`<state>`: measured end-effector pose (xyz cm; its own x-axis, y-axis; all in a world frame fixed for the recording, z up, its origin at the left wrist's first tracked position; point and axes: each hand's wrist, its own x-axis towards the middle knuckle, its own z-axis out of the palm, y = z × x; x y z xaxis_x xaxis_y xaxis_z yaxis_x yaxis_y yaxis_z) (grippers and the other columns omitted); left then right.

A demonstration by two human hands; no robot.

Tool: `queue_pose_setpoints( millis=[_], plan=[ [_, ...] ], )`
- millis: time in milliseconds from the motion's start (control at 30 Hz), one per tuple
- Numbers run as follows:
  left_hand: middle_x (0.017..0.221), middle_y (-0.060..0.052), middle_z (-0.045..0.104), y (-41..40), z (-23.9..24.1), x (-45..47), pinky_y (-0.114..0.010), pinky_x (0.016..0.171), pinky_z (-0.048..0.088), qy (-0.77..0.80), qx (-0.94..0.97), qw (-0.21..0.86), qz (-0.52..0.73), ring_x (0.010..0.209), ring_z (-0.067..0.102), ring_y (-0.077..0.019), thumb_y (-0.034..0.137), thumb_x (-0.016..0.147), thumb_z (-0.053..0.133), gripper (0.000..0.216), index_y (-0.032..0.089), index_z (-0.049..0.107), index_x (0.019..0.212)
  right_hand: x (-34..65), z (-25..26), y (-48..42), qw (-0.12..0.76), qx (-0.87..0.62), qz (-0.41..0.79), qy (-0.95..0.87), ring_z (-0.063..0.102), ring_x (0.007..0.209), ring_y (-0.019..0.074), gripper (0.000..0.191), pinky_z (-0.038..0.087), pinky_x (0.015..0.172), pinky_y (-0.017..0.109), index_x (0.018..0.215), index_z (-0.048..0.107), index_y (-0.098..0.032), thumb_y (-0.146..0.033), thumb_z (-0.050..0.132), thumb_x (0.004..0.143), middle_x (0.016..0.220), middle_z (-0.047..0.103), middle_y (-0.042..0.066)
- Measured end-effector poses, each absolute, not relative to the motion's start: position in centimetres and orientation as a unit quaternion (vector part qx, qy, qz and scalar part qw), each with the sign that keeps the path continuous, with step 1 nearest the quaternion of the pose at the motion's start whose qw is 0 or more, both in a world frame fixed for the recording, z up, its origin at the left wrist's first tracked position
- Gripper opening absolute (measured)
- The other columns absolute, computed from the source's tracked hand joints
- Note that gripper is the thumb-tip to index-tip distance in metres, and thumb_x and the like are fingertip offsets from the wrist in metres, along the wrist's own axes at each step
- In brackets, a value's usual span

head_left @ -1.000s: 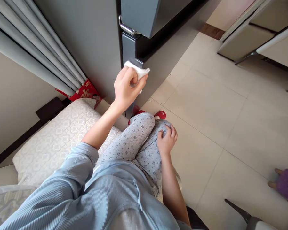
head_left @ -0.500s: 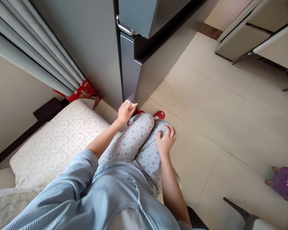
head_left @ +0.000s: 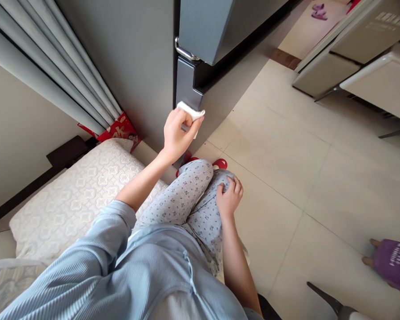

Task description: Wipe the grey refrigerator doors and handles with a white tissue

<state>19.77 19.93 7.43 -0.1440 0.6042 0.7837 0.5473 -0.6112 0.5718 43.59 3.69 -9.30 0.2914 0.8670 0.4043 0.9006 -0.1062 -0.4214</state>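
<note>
Fridge, cut off above, with its lower door standing before the seated person; the patterned trousers lie below, the right hand resting on the right knee as it did earlier, its fingers loosely spread, with nothing visible held; the left hand, half a second ago low by the red slippers, is now back up the door's narrow edge, just below the handle recess; this suggests repeated strokes along one strip; the white wad, pinched between thumb and bent fingers, appears to lie against that edge. Less clear: a purple thing, cut off at the right border and hard to identify; one slipper, mostly hidden behind the knee; the right palm, hidden; the wad's door-facing side, unseen; whether it is cloth or paper cannot be told.
</note>
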Motion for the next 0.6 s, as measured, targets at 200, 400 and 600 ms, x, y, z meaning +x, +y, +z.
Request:
queue_pose_setpoints(
  millis=[200,400,600],
  plan=[
    [0.076,-0.001,0.038,21.4,12.9,20.0,-0.031,0.079,0.049,0.393,0.664,-0.03,0.635,0.079,0.057,-0.0126,0.054,0.106,0.053,0.046,0.02,0.039,0.079,43.6,-9.4,3.6,0.306,-0.745,-0.042,-0.592,0.055,0.132,0.0327,0.04,0.045,0.114,0.053,0.125,0.07,-0.01,-0.032,0.051,0.097,0.14,0.061,0.02],
    [0.073,-0.001,0.037,22.0,10.6,20.3,-0.03,0.077,0.049,0.407,0.659,-0.032,0.632,0.077,0.056,-0.0129,0.049,0.107,0.054,0.043,0.02,0.039,0.079,43.4,-9.1,3.6,0.308,-0.74,-0.052,-0.596,0.056,0.132,0.0333,0.039,0.046,0.114,0.054,0.124,0.07,-0.009,-0.031,0.052,0.097,0.139,0.062,0.02],
    [0.069,0.001,0.036,21.1,6.3,20.3,-0.029,0.076,0.044,0.438,0.662,-0.031,0.608,0.071,0.05,-0.0121,0.042,0.105,0.058,0.046,0.019,0.034,0.072,43.4,-9.1,3.7,0.304,-0.743,-0.044,-0.594,0.055,0.132,0.0329,0.038,0.046,0.113,0.053,0.123,0.07,-0.011,-0.032,0.052,0.097,0.14,0.062,0.019]
  ],
)
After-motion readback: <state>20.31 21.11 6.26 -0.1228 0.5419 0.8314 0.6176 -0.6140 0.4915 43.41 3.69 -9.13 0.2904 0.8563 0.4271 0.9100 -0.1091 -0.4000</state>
